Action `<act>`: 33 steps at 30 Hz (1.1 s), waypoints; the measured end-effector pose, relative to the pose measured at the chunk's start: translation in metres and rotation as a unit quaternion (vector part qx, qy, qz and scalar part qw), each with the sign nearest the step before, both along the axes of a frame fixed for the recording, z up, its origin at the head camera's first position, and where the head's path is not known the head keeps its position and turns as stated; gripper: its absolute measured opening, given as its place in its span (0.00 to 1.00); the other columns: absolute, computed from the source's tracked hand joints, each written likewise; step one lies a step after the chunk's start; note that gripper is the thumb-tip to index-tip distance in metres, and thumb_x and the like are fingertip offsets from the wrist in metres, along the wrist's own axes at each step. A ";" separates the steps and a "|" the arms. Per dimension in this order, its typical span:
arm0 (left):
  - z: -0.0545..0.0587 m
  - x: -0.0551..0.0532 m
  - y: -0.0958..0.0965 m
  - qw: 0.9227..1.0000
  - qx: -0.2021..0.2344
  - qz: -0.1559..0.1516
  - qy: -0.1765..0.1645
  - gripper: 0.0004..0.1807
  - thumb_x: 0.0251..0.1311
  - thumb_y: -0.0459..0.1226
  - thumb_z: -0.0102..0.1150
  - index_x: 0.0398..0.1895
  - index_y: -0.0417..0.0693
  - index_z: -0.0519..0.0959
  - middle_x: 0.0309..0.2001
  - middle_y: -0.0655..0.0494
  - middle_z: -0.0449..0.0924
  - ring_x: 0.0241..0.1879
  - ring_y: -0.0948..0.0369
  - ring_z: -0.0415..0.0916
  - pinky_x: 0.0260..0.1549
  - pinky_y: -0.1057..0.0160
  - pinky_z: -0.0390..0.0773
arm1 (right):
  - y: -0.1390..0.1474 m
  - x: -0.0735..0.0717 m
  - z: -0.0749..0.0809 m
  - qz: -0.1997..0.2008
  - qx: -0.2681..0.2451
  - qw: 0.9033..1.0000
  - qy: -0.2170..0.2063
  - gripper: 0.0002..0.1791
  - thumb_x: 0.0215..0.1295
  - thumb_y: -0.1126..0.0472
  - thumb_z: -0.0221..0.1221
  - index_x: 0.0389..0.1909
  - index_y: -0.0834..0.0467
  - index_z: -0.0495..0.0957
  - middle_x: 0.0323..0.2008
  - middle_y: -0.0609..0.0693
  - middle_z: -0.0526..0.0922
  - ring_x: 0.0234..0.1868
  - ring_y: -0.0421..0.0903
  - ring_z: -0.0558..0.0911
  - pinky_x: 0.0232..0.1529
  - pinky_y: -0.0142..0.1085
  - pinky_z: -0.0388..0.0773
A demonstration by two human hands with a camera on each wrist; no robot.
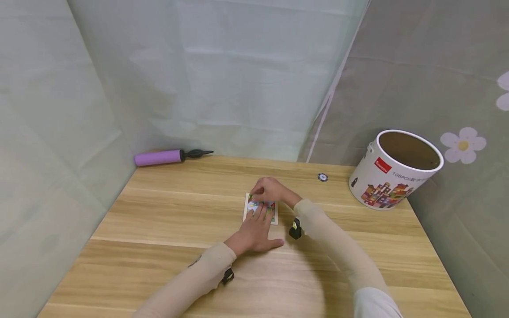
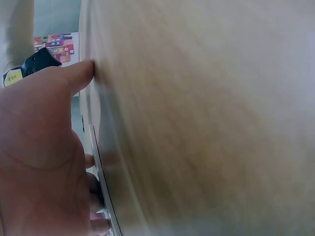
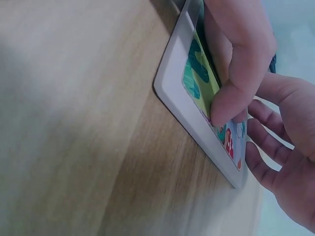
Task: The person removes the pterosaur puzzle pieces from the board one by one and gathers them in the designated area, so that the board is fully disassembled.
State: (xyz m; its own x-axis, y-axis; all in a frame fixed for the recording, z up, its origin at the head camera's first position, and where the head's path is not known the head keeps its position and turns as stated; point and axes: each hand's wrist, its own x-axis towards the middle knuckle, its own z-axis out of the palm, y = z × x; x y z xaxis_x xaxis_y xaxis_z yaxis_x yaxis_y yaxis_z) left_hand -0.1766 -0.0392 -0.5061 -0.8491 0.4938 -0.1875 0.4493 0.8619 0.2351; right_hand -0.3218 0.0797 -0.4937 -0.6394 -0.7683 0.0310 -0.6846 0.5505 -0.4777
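Observation:
A small framed picture board (image 1: 275, 221) with a light rim and a bright printed picture lies on the wooden table. Its corner and green and red picture show close up in the right wrist view (image 3: 172, 93). My left hand (image 1: 254, 232) rests its spread fingers on the picture from the near side, thumb out to the right over the table. At the board's far left corner, my right hand (image 1: 269, 190) bends its fingers down, thumb and forefinger close together. I cannot tell whether a piece is between them. Part of the picture is hidden under both hands.
A purple hand pump (image 1: 159, 157) with a black nozzle lies at the back left. Toward the back right is a round chip (image 1: 322, 177), and beyond it a white bucket (image 1: 359, 176) with printed blocks. Curtains hang around the table (image 1: 167, 212).

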 end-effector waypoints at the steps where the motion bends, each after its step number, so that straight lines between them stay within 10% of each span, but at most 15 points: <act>1: -0.002 -0.001 0.000 1.000 0.002 0.000 0.000 0.57 0.64 0.71 0.47 0.81 0.36 0.51 0.81 0.35 0.38 0.80 0.42 0.39 0.76 0.40 0.47 | 0.000 0.000 0.000 0.000 -0.001 1.000 -0.001 0.10 0.63 0.55 0.71 0.44 0.54 0.90 0.38 0.45 0.87 0.37 0.38 0.80 0.41 0.33 0.78; 33: -0.005 -0.008 -0.001 1.000 0.014 -0.011 0.012 0.60 0.59 0.73 0.51 0.79 0.36 0.53 0.81 0.34 0.42 0.80 0.41 0.41 0.74 0.37 0.51 | -0.003 -0.002 -0.007 -0.065 -0.054 0.989 -0.125 0.05 0.66 0.59 0.69 0.40 0.54 0.88 0.35 0.44 0.87 0.35 0.39 0.82 0.41 0.32 0.79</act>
State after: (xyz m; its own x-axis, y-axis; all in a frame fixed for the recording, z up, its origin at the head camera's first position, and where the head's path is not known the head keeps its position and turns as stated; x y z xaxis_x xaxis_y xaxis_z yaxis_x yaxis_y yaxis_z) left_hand -0.1848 -0.0406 -0.5112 -0.8425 0.5164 -0.1531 0.4733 0.8455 0.2471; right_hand -0.3241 0.0771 -0.5011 -0.7303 -0.6803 -0.0625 -0.4648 0.5619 -0.6843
